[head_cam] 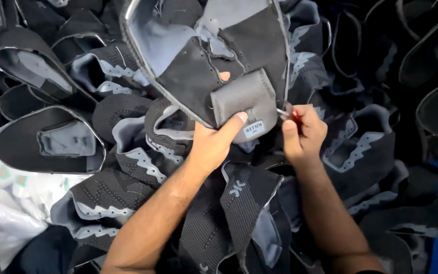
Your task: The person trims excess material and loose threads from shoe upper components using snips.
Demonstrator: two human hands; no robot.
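Left hand (213, 144) gripped the grey tongue (244, 104) of a black-and-grey shoe upper (204, 56), thumb pressed on its face and a fingertip showing at 12 o'clock above it. Right hand (304, 133), at 3 o'clock of the tongue, was closed around a small red-handled tool (294, 115) whose metal tip touched the tongue's edge. Both worked over a pile of similar uppers (128, 167); white plastic bags (6, 203) lay at 8 o'clock.
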